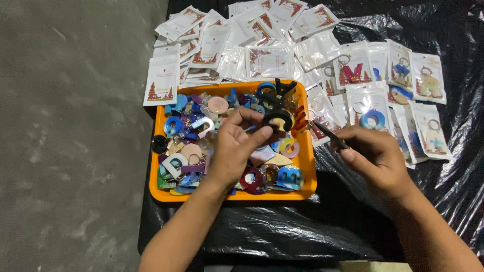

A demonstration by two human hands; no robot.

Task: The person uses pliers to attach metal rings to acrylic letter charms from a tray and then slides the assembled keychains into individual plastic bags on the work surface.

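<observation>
Orange plastic tray sits on a crinkly black plastic sheet, and it's loaded with a jumble of resin letter-shaped keychain charms in blue, purple, pink, white and dark red. Left hand is up over the middle of the tray, fingers pinched around a round black-and-yellow ring-shaped charm, held just above the pile near the tray's right side. So that grip is closed tight on the charm.

Right hand is off to the right of the tray, over the black sheet, wrapped around a slim dark metal tool that looks like small pliers. The tool's tip points left toward the charm, close to it, though I can't tell if they actually touch. Fingers are curled snugly round the handle.

Behind and to the right of the tray there's a big spread of small clear-and-white plastic packets. The ones at the back left look mostly flat, while a row on the right has finished charms inside, like a blue ring-shaped one and a red letter one. A grey concrete floor fills the left side.
</observation>
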